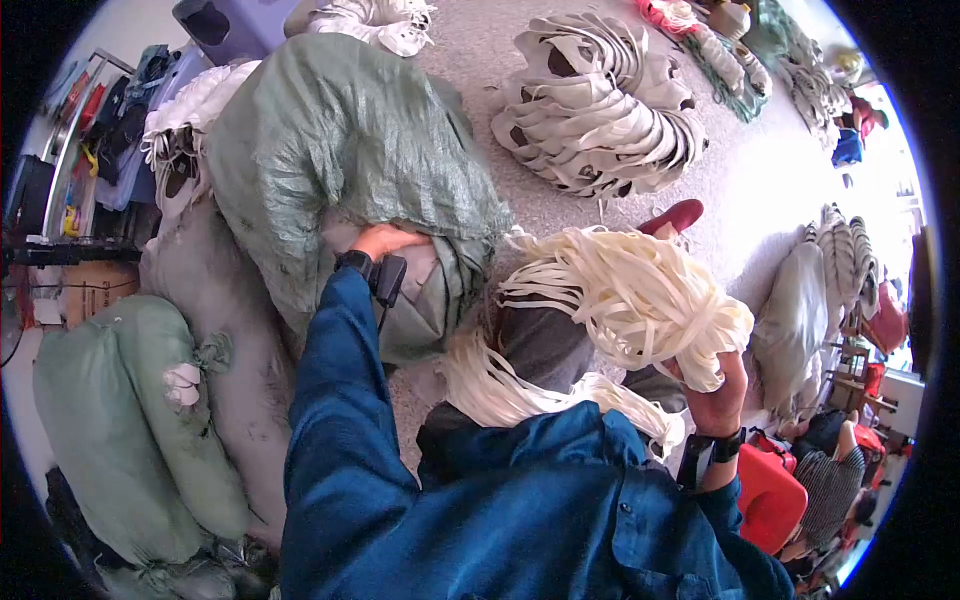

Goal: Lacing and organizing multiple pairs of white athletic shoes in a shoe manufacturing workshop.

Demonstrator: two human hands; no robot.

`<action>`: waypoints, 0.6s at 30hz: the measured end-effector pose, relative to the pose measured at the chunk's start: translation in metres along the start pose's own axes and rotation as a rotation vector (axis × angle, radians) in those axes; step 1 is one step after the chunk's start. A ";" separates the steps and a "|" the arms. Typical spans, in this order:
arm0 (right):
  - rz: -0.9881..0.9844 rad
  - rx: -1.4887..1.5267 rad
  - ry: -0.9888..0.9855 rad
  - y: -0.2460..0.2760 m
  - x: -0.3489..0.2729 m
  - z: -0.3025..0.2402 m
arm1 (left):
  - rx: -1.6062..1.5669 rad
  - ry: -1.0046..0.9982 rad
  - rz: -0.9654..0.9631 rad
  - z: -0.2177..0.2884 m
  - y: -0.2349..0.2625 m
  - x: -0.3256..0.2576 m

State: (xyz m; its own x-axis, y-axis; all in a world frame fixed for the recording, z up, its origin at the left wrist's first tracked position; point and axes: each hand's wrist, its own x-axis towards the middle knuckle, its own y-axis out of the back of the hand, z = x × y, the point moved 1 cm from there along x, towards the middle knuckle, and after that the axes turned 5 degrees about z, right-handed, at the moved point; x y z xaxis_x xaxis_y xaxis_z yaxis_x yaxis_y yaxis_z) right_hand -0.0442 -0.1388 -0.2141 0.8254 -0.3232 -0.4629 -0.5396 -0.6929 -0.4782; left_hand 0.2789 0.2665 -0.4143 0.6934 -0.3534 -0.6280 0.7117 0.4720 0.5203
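Observation:
My left hand reaches into the mouth of a large green woven sack. Its fingertips are hidden among pale, flat pieces inside, so I cannot tell whether it grips any. My right hand is closed around the lower right end of a thick bundle of cream flat laces. That bundle drapes over my legs. More cream laces hang across my lap, close to my body.
Coiled stacks of white shoe uppers lie on the floor ahead. Filled green sacks stand at the left beside a loaded rack. A red stool is at my right, near another person in a striped top.

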 end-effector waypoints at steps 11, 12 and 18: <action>0.039 -0.027 0.011 -0.016 0.002 0.010 | 0.188 -0.233 0.833 -0.012 -0.090 -0.030; 0.051 -0.068 0.022 -0.018 0.002 0.011 | 0.190 -0.231 0.834 -0.009 -0.100 -0.036; 0.085 -0.150 0.043 -0.019 0.005 0.013 | -0.161 -0.140 0.940 -0.034 -0.109 -0.065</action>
State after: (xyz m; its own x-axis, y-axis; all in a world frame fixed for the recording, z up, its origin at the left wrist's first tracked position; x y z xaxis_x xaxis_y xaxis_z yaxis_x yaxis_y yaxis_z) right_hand -0.0323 -0.1187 -0.2170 0.7861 -0.4094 -0.4630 -0.5792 -0.7493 -0.3209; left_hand 0.1524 0.2654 -0.4494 0.9868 0.1378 0.0852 -0.1585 0.7125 0.6835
